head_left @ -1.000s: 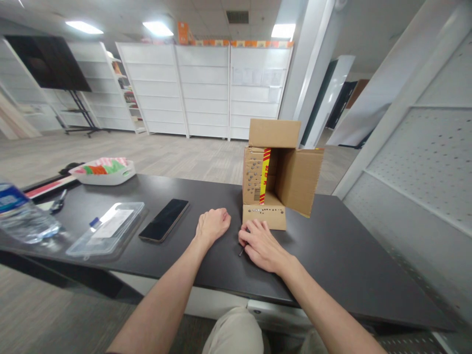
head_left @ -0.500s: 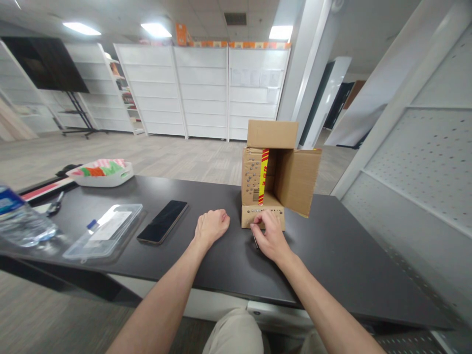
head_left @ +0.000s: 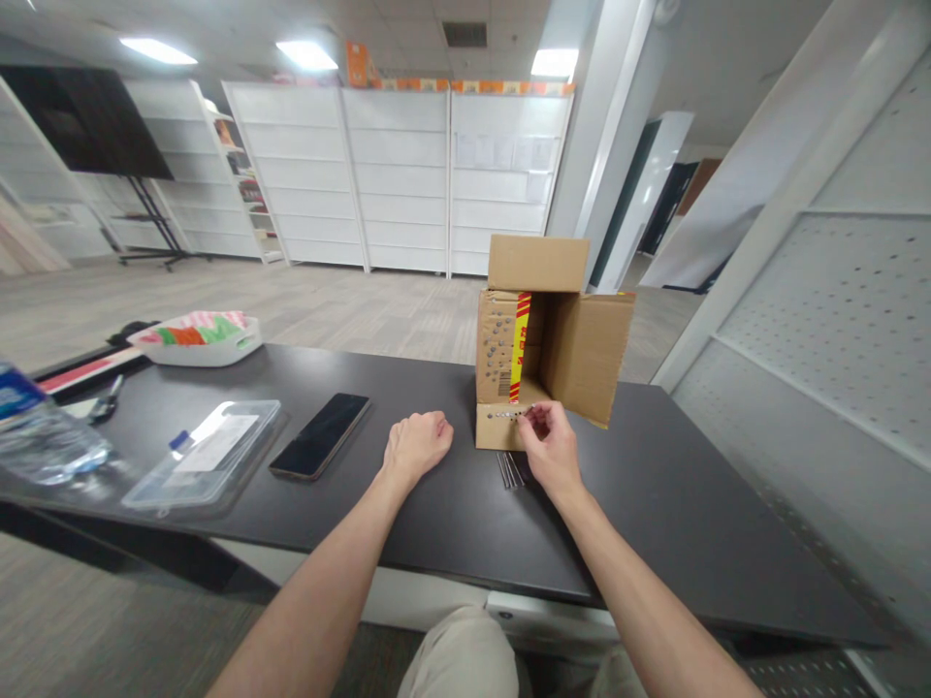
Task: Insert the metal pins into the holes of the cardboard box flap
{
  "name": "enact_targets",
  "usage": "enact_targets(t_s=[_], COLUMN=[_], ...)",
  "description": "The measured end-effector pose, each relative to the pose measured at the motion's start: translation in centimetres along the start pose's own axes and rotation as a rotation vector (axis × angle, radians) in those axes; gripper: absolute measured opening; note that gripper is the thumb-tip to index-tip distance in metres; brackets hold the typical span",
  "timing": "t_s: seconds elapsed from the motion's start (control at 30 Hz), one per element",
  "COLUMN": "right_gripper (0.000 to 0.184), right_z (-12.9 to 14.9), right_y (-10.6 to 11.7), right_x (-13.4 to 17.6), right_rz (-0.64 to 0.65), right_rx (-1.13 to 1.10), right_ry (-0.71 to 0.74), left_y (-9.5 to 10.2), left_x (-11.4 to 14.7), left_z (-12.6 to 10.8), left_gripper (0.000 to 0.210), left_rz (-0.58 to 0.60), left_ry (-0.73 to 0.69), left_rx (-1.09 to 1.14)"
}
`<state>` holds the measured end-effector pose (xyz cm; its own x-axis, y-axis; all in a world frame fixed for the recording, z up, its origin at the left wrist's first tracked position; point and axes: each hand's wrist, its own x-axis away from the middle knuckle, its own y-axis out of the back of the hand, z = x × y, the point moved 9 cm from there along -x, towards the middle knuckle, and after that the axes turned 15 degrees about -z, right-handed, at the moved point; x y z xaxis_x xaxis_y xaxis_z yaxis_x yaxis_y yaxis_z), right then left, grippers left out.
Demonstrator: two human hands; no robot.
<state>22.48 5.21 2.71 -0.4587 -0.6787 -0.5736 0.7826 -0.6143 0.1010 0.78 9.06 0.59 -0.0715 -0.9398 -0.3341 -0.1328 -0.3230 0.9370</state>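
Observation:
An open cardboard box [head_left: 495,364] stands on the dark table, its inside facing me, with yellow and red tape down one edge. Small round grey heads dot its left panel, and a row of small dots runs along the lower flap [head_left: 501,434]. At the right end of that row, my right hand [head_left: 554,448] has thumb and fingers pinched together against the flap; what is between them is too small to make out. Several thin metal nails [head_left: 511,471] lie side by side below the flap. My left hand [head_left: 417,451] rests on the table in a loose fist, touching no object.
Left of my left hand lie a black phone [head_left: 320,436] and a clear plastic case [head_left: 208,456] with a paper label. A water bottle [head_left: 48,436] is at the far left. A white basket [head_left: 208,354] with colourful contents sits behind. A perforated panel [head_left: 858,310] borders the right.
My right hand has moved right and slightly up, from in front of the flap's middle to its right end. The nails it partly covered now show. My left hand stays put.

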Motion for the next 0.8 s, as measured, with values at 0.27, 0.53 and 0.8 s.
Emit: enact_targets(t_s=[0.27,0.53,0.8], right_gripper=[0.028,0.024,0.022], right_z=[-0.66,-0.98,-0.84], right_y=[0.29,0.48,0.33], right_x=[-0.44,-0.84,-0.81], right_rz=[-0.048,-0.091,-0.095], right_rx=[-0.038,-0.038,-0.007], right_ry=[-0.009,0.0,0.047], left_y=[-0.09,0.05,0.02], left_x=[-0.05,-0.03,-0.11], left_z=[0.02,0.04,0.04], left_gripper=[0.034,0.034,0.034], left_rz=[-0.004,-0.003,-0.019], left_ry=[-0.003,0.001,-0.001], left_rx=[-0.001,-0.005,-0.003])
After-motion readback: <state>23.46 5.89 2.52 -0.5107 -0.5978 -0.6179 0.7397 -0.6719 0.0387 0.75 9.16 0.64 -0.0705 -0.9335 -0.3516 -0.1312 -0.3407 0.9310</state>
